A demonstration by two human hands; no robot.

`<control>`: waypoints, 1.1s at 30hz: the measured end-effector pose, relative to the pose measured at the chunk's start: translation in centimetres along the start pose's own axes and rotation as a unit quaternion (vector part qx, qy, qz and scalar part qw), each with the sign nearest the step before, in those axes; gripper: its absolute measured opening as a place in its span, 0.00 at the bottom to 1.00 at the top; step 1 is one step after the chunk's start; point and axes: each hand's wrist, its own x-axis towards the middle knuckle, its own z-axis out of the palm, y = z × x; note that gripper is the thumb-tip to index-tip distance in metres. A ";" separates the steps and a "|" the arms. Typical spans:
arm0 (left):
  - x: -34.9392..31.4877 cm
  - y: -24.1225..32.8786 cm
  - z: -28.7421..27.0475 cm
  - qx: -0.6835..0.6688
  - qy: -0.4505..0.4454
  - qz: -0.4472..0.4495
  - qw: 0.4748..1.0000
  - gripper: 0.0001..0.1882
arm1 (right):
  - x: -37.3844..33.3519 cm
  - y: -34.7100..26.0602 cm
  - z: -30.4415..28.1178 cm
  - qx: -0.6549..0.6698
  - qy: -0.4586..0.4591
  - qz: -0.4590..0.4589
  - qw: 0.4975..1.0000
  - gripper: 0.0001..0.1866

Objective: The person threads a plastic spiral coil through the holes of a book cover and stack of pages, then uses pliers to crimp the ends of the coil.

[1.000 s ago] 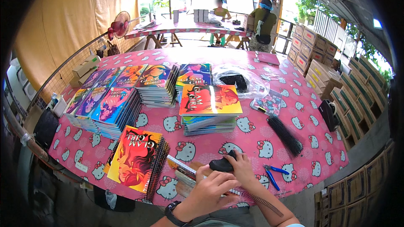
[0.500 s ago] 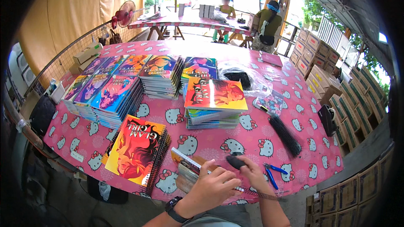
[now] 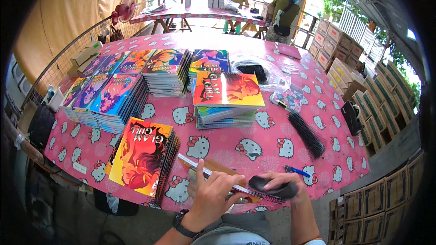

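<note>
My left hand [image 3: 213, 193] grips a thin notebook [image 3: 236, 179] at the table's front edge, holding it tilted up with its page edge showing. A dark spiral coil [image 3: 268, 197] runs along the notebook's right part. My right hand [image 3: 290, 185] is closed around a smooth, elongated black tool [image 3: 274, 187], which lies over the coil. What the tool is, I cannot make out. Just beyond that hand lie blue-handled pliers [image 3: 297, 171], partly hidden by it. To the left rests a stack of spiral-bound notebooks [image 3: 141, 159] with orange and yellow covers.
A bundle of black coils [image 3: 306, 134] lies at the right. Behind my hands stands a notebook pile [image 3: 228, 90]; more bound stacks [image 3: 116, 95] fill the left. A clear plastic bag [image 3: 274, 81] lies farther back. Cartons [image 3: 338, 41] line the right; two people are beyond the table.
My right hand has moved right and toward me with the black tool, now over the coil. The coil's loose end reaches less far right. The view has shifted slightly.
</note>
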 end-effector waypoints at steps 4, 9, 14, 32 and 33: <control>-0.1 -0.1 -0.3 -0.007 -0.015 0.010 1.000 0.27 | 1.0 0.4 -1.3 -0.311 0.015 0.161 0.936 0.27; 0.3 -0.1 -0.3 0.004 0.013 0.002 1.000 0.29 | 1.7 -0.6 0.1 -0.279 -0.046 0.079 0.956 0.25; 0.5 -1.0 -1.2 0.029 0.027 0.001 0.999 0.27 | 1.0 -0.5 -0.4 -0.197 -0.007 0.063 0.978 0.25; 0.0 -2.0 -1.4 0.019 0.112 -0.025 0.993 0.42 | 5.7 0.8 -1.0 -0.490 -0.026 0.129 0.862 0.33; -0.6 -2.2 -1.3 0.058 0.158 -0.054 0.984 0.53 | 5.2 0.7 -1.1 -0.387 -0.003 0.136 0.912 0.31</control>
